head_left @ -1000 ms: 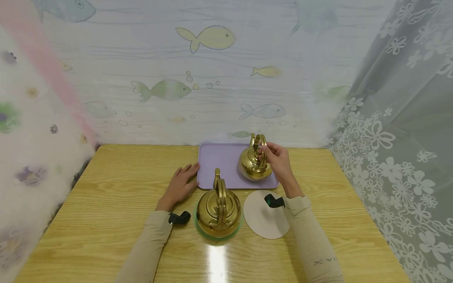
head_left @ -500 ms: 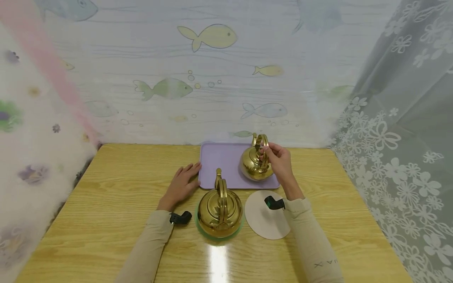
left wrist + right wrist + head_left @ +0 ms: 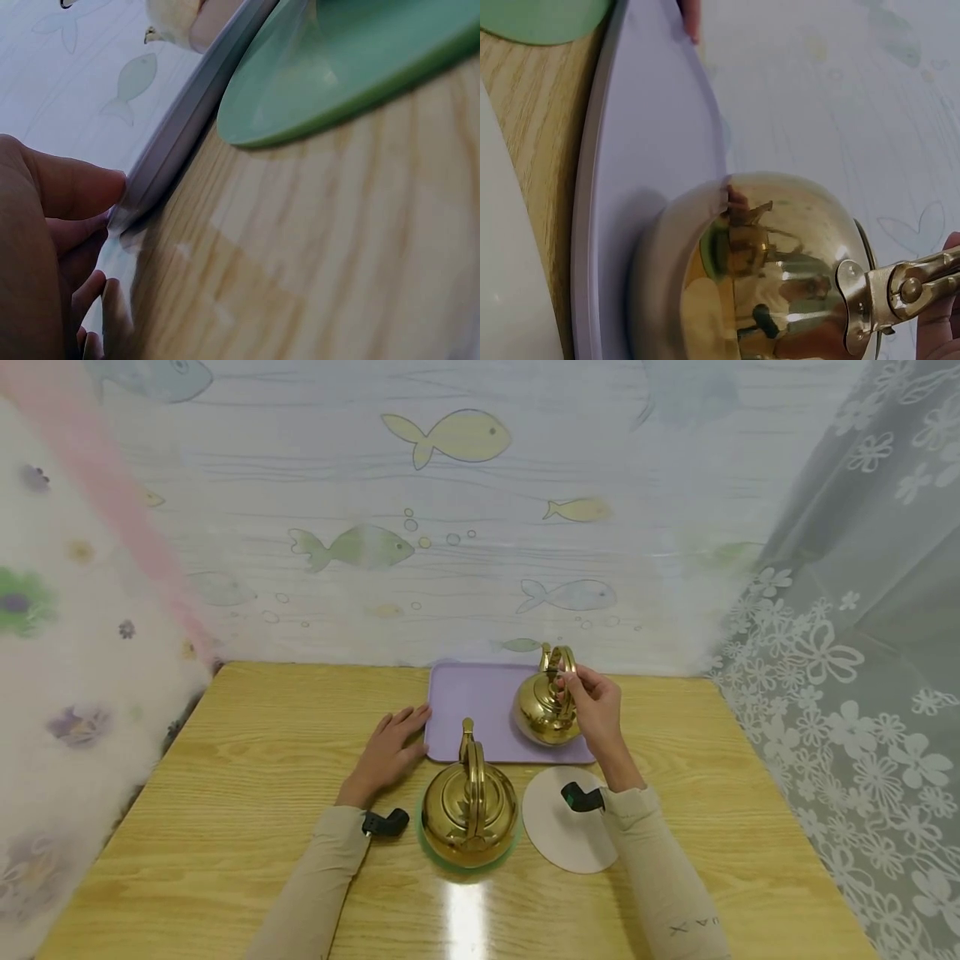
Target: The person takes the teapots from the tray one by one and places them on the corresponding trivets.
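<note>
Small brass kettle point(image 3: 538, 714) at the right end of the lilac tray point(image 3: 468, 702), held by the right hand point(image 3: 598, 706)

From my remote station I note the right hand narrow, thumb and fingers pinching the arched handle point(image 3: 930, 274) of the small kettle. The kettle is roughly upright, with its spout pointing away from the person. I cannot tell whether its base touches the tray.

I log the left hand point(image 3: 387, 756) as fairly wide, palm down, fingers extended and gripping nothing. Its fingertips meet the tray's left edge; in the left wrist view the thumb tip presses the rim near a corner.

Nearer the person, a larger brass kettle point(image 3: 457, 827) sits upright on a round green mat point(image 3: 337, 82), its handle raised and its spout aimed toward the tray. Just right of it I record a pale round mat point(image 3: 558, 835) flat on the wood-grain worktop point(image 3: 247, 760), partly covered by the right forearm and its black wrist camera point(image 3: 579, 797). Both arms wear beige sleeves point(image 3: 300, 893).

Behind the worktop hangs a pale sheet printed with fish point(image 3: 465, 560); on the right, a grey curtain with white flowers point(image 3: 847, 752). I see the right wrist view's kettle wall carrying blurred reflections.
</note>
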The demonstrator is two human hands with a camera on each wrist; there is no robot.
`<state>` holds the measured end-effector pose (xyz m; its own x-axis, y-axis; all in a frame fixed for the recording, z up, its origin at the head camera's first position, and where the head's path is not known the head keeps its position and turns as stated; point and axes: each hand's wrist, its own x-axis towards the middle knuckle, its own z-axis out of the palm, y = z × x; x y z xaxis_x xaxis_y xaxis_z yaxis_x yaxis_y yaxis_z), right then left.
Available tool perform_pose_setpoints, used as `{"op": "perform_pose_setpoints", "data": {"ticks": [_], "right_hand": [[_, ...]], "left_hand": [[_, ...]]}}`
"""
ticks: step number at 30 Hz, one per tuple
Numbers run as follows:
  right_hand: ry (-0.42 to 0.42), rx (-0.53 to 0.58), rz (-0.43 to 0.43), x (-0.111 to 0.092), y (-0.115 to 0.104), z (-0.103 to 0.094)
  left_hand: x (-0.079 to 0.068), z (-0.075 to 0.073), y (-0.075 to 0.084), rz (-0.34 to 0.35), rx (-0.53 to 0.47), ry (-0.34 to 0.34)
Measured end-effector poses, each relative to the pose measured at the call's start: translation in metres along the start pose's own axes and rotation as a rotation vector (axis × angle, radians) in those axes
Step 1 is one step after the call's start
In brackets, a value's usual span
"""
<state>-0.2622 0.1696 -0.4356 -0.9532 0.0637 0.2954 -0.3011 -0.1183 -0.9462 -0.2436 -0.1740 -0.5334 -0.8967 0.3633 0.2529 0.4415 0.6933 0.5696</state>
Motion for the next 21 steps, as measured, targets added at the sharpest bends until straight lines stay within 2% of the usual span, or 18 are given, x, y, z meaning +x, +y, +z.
{"op": "perform_pose_setpoints", "data": {"ticks": [9,21], "right_hand": [[0.007,-0.006,-0.030,-0.0012,-0.0020,0.0017],[0.053,-0.019,-0.009,-0.0044,-0.0041,0.0067]], "left_hand": [[-0.0004,0.0002,0.0004,-0.007,0.003,0.000],[-0.0010,-0.0005,0.0007,-0.001,-0.003,-0.001]]}}
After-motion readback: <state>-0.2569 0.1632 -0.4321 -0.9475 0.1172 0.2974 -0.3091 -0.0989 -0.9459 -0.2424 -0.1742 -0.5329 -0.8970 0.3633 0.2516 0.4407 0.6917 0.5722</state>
